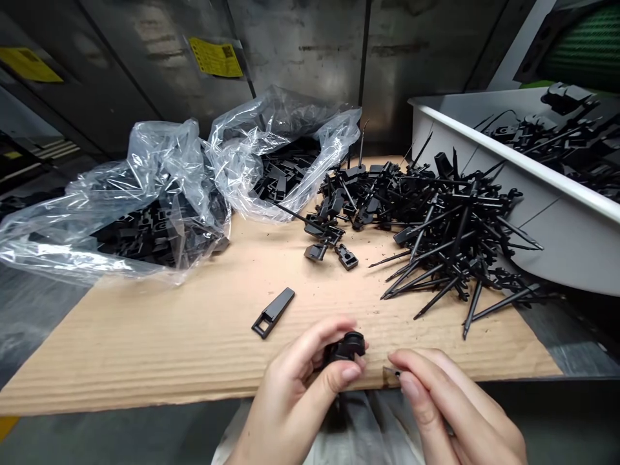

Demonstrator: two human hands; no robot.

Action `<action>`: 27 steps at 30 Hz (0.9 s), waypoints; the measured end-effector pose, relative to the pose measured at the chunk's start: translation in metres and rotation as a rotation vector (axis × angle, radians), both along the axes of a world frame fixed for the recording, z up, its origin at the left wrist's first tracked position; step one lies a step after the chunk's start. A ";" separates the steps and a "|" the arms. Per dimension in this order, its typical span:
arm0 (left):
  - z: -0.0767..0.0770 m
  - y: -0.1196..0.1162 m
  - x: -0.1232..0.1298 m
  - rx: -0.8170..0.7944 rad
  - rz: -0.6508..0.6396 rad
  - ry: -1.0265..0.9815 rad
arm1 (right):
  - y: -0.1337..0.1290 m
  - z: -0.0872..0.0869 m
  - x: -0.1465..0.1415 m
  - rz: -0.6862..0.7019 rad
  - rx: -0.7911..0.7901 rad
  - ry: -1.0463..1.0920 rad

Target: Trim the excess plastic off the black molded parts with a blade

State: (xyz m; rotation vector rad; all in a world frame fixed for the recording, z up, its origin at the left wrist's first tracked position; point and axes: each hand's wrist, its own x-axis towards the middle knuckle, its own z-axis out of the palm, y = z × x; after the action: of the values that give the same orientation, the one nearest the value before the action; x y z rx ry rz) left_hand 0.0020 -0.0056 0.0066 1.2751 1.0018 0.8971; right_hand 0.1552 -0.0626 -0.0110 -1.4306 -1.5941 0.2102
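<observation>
**Left hand**: curled almost shut, thumb and fingers are pinching a round black moulded plastic part. The fingers are covering much of the part, so its long axis is hard to tell.

**Right hand**: its fingers are lying close together and half curled, pointing toward 9 o'clock, with the tips just beside the black part. A small grey sliver with a black speck is sitting at those fingertips, at the part's 3 o'clock and nearer the right hand. Whether the right hand has hold of it, the view cannot tell.

**Underneath:** a white woven sack is hanging below the hands, at 6 o'clock.

**Surface:** a corrugated cardboard sheet is lying under everything, its near edge just past the hands.

**On the sheet:** a flat black slotted strap is lying alone at 11 o'clock, and two black clips are lying at 12 o'clock. A heap of black spiked plastic runners is spreading toward 1 o'clock.

**Beyond:** two clear polythene bags of black parts are slumping at 10 o'clock. A white plastic tub of similar parts is standing at 2 o'clock, against a steel wall bearing a yellow label.
</observation>
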 end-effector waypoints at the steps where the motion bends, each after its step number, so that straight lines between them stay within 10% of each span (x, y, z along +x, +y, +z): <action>1: 0.001 0.001 0.000 0.052 -0.017 0.043 | 0.002 0.000 0.000 0.018 0.029 -0.039; 14: 0.006 0.008 -0.006 0.177 -0.047 0.039 | 0.011 -0.007 -0.015 0.034 0.119 -0.016; 27: 0.002 0.009 -0.009 0.163 -0.147 -0.054 | 0.014 0.013 -0.004 0.276 -0.123 0.087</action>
State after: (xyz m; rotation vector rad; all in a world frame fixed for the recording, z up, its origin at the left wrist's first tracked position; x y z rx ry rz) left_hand -0.0072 0.0037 0.0086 1.4337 0.7943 0.9088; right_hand 0.1514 -0.0484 0.0020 -1.2703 -1.7273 0.5331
